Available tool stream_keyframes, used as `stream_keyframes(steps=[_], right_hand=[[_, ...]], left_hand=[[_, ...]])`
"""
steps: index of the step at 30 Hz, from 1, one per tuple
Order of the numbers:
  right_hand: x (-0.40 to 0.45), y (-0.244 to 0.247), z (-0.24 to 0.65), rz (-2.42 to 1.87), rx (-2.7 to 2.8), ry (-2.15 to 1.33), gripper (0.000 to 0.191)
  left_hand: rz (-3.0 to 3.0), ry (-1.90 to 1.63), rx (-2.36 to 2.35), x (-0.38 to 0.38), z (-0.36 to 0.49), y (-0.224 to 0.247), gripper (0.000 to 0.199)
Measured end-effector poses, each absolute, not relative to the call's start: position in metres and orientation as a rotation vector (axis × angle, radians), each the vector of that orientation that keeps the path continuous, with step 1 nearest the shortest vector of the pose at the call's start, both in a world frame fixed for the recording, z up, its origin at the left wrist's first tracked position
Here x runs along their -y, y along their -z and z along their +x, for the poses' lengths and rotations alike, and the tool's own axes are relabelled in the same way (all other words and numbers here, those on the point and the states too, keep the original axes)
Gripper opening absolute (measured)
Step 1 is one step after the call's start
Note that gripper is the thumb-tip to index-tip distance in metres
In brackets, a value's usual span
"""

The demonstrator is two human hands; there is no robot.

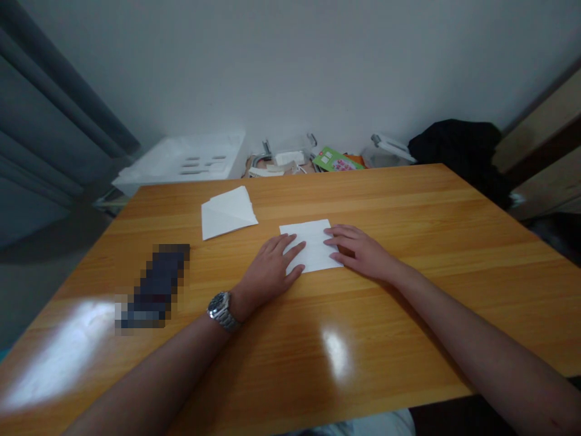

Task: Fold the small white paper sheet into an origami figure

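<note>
A white sheet of paper (313,247) lies flat on the wooden table in front of me. My left hand (271,266) rests on its left side, fingers apart and spread over the edge. On the right edge, my right hand (358,249) touches the paper with its fingers stretched out and apart. A metal wristwatch (222,310) is on my left wrist. Farther back and to the left lies a small stack of white paper (228,212), apart from both hands.
The glossy wooden table (390,351) spans the view. A dark, pixelated flat object (157,287) lies on its left part. Beyond the far edge are a white plastic tray (190,154), a green booklet (334,160) and black cloth (458,145). A grey curtain (49,115) hangs left.
</note>
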State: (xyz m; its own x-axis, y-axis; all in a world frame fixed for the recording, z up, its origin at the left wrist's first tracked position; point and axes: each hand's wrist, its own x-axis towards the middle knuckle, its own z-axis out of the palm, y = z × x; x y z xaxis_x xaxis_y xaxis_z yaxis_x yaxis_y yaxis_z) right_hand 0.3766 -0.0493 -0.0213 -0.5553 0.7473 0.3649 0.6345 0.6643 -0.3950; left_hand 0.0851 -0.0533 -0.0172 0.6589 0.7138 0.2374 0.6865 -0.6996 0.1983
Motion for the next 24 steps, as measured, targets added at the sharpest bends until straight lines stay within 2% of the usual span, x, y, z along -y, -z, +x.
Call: stream_keyframes(steps=[9, 16, 19, 24], right_hand=[[0.0513, 0.0221, 0.3778, -1.101, 2.350, -0.403, 0.035], [0.0555, 0.0154, 0.3772, -1.139, 2.379, -0.437, 0.067], [0.0544, 0.0160, 0.3762, -1.144, 2.336, -0.458, 0.056], [0.0542, 0.0162, 0.3733, -1.274, 2.140, -0.554, 0.033]], left_hand=[[2.756, -0.483, -1.156, 0.0525, 0.0845, 0.0185, 0.054], [2.720, -0.510, -1.138, 0.0537, 0.0830, 0.0155, 0.061], [2.681, -0.548, -1.137, 0.0526, 0.0828, 0.0153, 0.061], [2.544, -0.723, -1.190, 0.0494, 0.0835, 0.0176, 0.042]])
